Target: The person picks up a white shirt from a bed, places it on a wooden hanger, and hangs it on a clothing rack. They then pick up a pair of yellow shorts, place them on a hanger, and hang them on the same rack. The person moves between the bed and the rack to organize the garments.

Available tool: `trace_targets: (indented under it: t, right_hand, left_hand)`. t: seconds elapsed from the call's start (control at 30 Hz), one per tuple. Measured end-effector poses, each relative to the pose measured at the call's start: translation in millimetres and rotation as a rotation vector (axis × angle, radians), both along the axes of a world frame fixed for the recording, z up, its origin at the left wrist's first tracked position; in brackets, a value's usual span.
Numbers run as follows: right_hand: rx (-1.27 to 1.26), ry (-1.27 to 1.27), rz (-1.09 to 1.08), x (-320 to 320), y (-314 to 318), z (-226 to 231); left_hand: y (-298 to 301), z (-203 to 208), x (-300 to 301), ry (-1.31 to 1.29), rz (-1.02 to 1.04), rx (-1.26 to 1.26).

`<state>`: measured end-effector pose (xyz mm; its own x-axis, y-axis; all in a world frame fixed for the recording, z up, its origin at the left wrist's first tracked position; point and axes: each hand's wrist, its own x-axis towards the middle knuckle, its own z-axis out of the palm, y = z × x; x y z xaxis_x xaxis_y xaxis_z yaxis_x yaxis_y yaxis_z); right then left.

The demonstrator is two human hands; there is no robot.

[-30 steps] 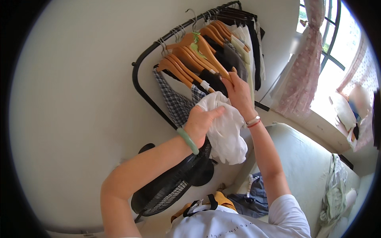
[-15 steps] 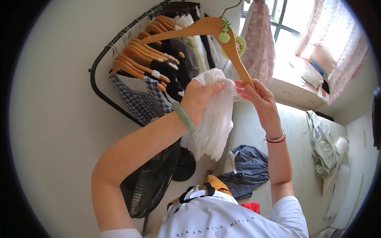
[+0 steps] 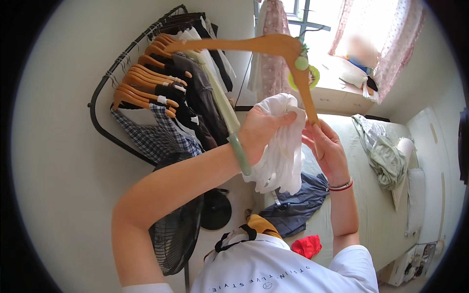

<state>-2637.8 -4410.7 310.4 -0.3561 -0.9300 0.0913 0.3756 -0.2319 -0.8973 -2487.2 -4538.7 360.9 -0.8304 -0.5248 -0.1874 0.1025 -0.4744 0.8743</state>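
Fingers of left hand [image 3: 259,131] closed on bunched white cloth [image 3: 283,163], hanging lengthwise downward. Wooden hanger [image 3: 281,45]: one arm reaching left above cloth, other sloping down just right of it, pinched near tip by right hand [image 3: 333,152].

A white garment [image 3: 281,163] is bunched in the left hand [image 3: 264,127]; a wooden clothes hanger [image 3: 286,47] is gripped by the right hand [image 3: 330,147]. Clothes [image 3: 195,83] are hung on a black rack [image 3: 92,108] at far left.
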Motion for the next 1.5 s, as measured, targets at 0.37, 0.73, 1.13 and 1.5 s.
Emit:
trace_targets:
  t: [0.37, 0.73, 1.13, 1.5]
  right_hand:
    - [-0.089, 0.078, 0.020, -77.5, 92.8, -2.1]
    - [-0.138, 0.076, -0.003, -79.0, 114.1, -58.8]
    - [-0.046, 0.394, -0.062, -59.5, 122.8, -53.4]
    - [-0.131, 0.417, -0.185, -36.1, 126.1, -39.7]
  left_hand:
    - [-45.5, 23.4, 43.7, -0.134, 0.003, -0.026]
    - [-47.8, 47.3, 53.7, 0.014, 0.404, -0.002]
    - [-44.9, 77.5, 38.3, -0.162, -0.070, -0.358]
    - [-18.1, 118.9, 38.0, -0.596, -0.321, -1.268]
